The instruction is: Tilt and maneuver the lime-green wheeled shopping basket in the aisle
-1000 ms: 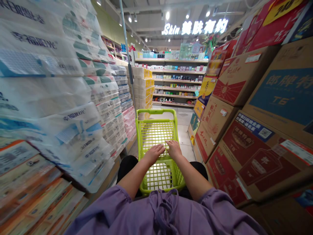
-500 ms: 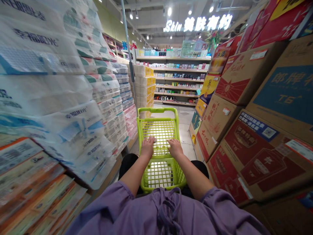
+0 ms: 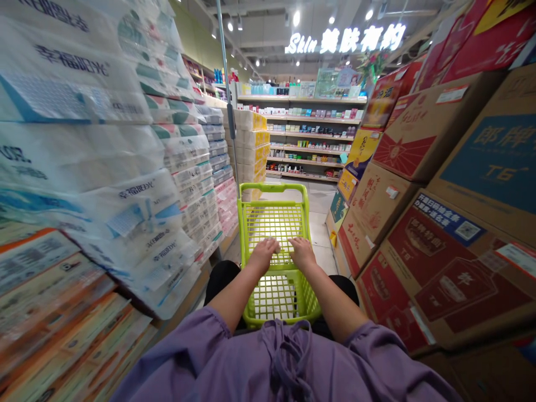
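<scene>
A lime-green plastic shopping basket point(image 3: 274, 213) with latticed walls stands right in front of me, between my knees. Its looped handle bar point(image 3: 272, 187) rises at the far end. Over the basket's middle is my left hand point(image 3: 264, 252), palm down, fingers stretched out toward the right. My right hand point(image 3: 302, 252) is beside it on the right, a small gap between them, its fingers also extended. Neither hand holds anything I can see. Whether the fingertips touch the lattice, I cannot tell.
Wrapped tissue packs point(image 3: 146, 206) are stacked high on the left, with flat orange cartons point(image 3: 62, 329) nearer. Cardboard boxes point(image 3: 448, 257) wall the right side. A metal pole point(image 3: 226, 61) rises left of the basket. Farther ahead are product shelves point(image 3: 310, 117) and tiled floor point(image 3: 320, 215).
My left hand has shifted right, closer to my right hand, and slightly down. The right hand has barely moved. The view has turned slightly left.
</scene>
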Demonstrator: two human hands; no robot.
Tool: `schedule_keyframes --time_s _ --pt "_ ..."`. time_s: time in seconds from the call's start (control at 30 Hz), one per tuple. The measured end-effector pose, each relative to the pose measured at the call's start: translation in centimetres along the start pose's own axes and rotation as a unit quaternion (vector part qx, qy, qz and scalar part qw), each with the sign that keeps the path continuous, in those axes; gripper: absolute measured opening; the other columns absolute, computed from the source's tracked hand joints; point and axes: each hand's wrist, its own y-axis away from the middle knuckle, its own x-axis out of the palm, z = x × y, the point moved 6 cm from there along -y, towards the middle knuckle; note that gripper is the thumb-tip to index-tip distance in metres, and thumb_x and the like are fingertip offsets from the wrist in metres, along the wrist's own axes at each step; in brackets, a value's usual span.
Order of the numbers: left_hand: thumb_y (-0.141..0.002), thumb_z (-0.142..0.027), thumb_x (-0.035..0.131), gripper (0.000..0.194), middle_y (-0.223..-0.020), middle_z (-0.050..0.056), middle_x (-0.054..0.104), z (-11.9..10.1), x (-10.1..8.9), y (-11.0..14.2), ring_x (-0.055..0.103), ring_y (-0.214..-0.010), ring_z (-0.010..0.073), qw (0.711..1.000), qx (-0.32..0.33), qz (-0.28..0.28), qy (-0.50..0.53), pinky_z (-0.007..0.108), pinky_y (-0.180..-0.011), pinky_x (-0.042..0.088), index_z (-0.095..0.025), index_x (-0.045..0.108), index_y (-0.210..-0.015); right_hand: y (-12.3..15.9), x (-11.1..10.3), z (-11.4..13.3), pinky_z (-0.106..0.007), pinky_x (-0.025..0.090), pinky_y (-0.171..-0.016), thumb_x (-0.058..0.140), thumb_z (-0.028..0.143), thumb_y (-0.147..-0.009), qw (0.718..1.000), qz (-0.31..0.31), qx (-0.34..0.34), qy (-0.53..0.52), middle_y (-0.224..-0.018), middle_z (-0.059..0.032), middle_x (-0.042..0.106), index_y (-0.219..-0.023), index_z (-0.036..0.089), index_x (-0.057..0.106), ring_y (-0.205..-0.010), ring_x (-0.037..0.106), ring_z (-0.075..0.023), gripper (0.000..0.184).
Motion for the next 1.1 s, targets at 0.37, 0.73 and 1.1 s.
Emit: schedule_keyframes --time_s 0.37,0.73,1.1 --pt "-0.072 0.011 0.043 0.075 -0.149 0.009 0.04 1.5 0.2 0.1 0.03 -0.141 0.0255 0.998 -0.063 -0.025 -0.001 0.051 -0.114 0.03 -0.022 0.044 -0.139 -0.1 0.1 -0.1 -0.042 0.029 -0.108 0.058 0.006 -0.076 1.0 -0.006 -0.002 -0.008 -0.122 -0.0067 0.062 -0.128 0.022 0.057 -0.117 0.049 -0.024 0.054" --pt "-0.083 0.001 0.044 0.06 -0.149 0.008 0.04 0.6 -0.8 0.7 0.035 -0.138 0.032 0.991 -0.107 -0.034 -0.07 0.058 -0.11 0.032 -0.025 0.046 -0.138 -0.2 0.2 -0.2 -0.041 0.029 -0.108 0.055 0.005 -0.074 1.0 0.001 0.003 -0.017 -0.123 -0.0059 0.061 -0.128 0.023 0.057 -0.117 0.047 -0.0226 0.057" --pt "-0.085 0.0 0.042 0.055 -0.147 0.008 0.044 0.0 -0.8 0.8 0.035 -0.138 0.0278 0.997 -0.056 -0.043 -0.042 0.055 -0.113 0.028 -0.025 0.049 -0.134 -0.2 0.1 -0.2 -0.042 0.029 -0.107 0.056 0.004 -0.074 1.0 0.001 0.002 -0.018 -0.122 -0.0067 0.062 -0.127 0.022 0.058 -0.116 0.049 -0.023 0.056"
